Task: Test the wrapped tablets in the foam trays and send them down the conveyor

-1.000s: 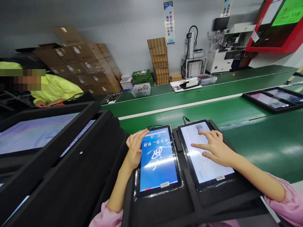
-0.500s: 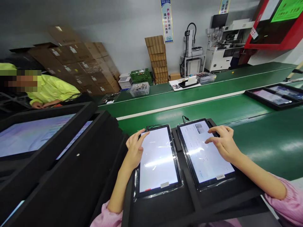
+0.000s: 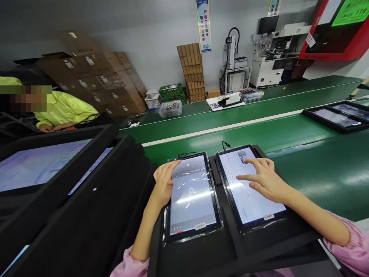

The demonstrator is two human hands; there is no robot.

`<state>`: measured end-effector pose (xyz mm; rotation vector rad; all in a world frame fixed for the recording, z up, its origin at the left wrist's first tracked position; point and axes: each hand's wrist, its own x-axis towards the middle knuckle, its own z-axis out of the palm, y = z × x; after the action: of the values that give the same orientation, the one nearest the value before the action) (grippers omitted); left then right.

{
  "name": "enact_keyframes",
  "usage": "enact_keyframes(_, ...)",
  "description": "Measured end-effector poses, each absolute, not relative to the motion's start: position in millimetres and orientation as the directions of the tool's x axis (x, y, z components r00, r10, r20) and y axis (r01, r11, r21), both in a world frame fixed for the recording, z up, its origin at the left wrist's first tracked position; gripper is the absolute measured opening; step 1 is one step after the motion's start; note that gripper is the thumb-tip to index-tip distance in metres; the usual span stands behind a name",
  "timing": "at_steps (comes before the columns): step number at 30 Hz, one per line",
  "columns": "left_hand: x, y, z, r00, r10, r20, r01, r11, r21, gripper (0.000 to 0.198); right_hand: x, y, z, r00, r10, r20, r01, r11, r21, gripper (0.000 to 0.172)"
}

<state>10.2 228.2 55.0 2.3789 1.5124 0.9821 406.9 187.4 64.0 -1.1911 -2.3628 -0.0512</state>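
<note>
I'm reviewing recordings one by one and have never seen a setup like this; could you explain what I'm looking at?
There is no robot here: a person in pink sleeves works with two bare hands, seen by a camera worn on the head, looking forward and down.

In front lies a black, foam-like tray bearing two flat, black-edged rectangular tablets with lit screens: a grey-blue one on the left and a whitish one on the right. The left hand rests its fingertips by the left tablet's upper-left corner; the right hand spreads over the right tablet, though contact is hard to judge. Neither hand grasps anything.

Beyond runs a long, glossy green surface, with another black tray at right.
</note>
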Motion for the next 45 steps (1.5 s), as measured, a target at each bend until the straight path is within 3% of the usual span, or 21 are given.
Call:
enact_keyframes(4, 10, 229, 54, 0.277, 0.848, 0.452, 0.736, -0.49, 0.467, 0.104, 410, 188, 66, -0.293, 0.795, 0.532, 0.86, 0.463, -0.217, 0.069)
enact_keyframes(7, 10, 228, 56, 0.286, 0.841, 0.459, 0.728, -0.502, 0.468, 0.103, 412, 187, 68, -0.204, 0.77, 0.605, 0.865, 0.431, -0.258, 0.07)
enact_keyframes(13, 10, 226, 57, 0.335, 0.848, 0.411, 0.753, -0.503, 0.423, 0.105, 409, 184, 71, -0.208, 0.75, 0.628, 0.823, 0.481, -0.302, 0.067)
enact_keyframes(22, 22, 241, 64, 0.204, 0.923, 0.325, 0.864, -0.326, 0.383, 0.109, 407, 185, 69, -0.238, 0.741, 0.627, 0.809, 0.509, -0.293, 0.065)
enact_keyframes(27, 32, 215, 89, 0.477, 0.85, 0.224, 0.766, -0.526, 0.37, 0.099, 407, 183, 71, -0.273, 0.707, 0.652, 0.806, 0.538, -0.245, 0.064)
enact_keyframes(30, 40, 165, 94, 0.66, 0.733, 0.166, 0.677, -0.676, 0.292, 0.081, 408, 183, 73, -0.269, 0.702, 0.66, 0.814, 0.532, -0.233, 0.066)
enact_keyframes(32, 45, 133, 90, 0.732, 0.664, 0.153, 0.628, -0.745, 0.226, 0.079, 408, 182, 73, -0.271, 0.705, 0.655, 0.815, 0.53, -0.233, 0.066)
enact_keyframes(38, 47, 106, 69, 0.741, 0.649, 0.171, 0.641, -0.76, 0.106, 0.083, 407, 182, 72, -0.306, 0.714, 0.63, 0.809, 0.544, -0.224, 0.067)
enact_keyframes(45, 48, 110, 68, 0.727, 0.668, 0.162, 0.644, -0.744, 0.177, 0.084, 407, 180, 72, -0.295, 0.685, 0.667, 0.808, 0.551, -0.209, 0.067)
